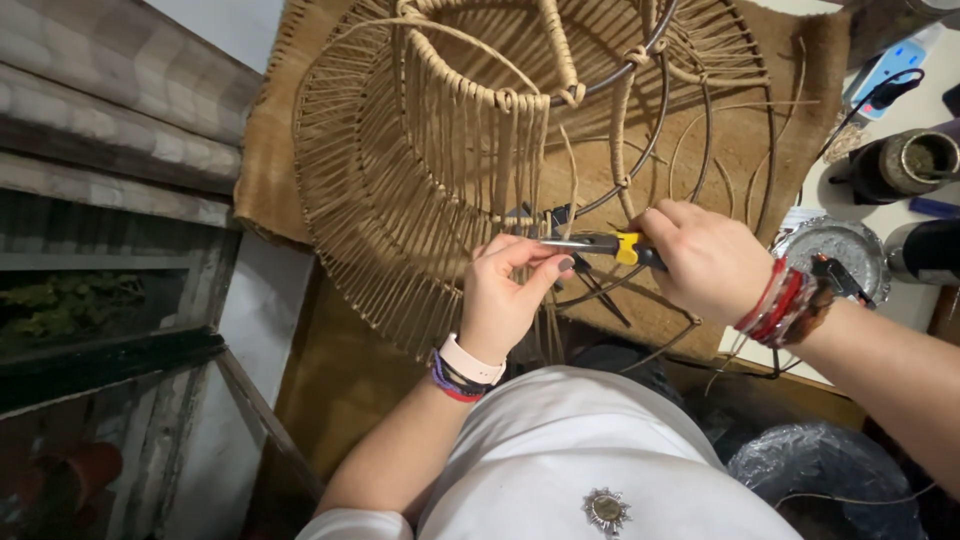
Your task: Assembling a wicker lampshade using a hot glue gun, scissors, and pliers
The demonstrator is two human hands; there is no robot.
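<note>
A large round lampshade frame of dark metal wire, partly wrapped in tan jute cord, rests tilted on a brown burlap mat. My right hand grips pliers with yellow and black handles, their jaws pointing left toward the frame's lower edge. My left hand pinches at the pliers' tip, among hanging cord strands; what it pinches is too small to tell. Both wrists wear bands and bracelets.
A white table at the right carries a dark round pot, a foil dish, a power strip with a black plug and a dark cylinder. A striped wall stands left. A plastic-wrapped bundle lies lower right.
</note>
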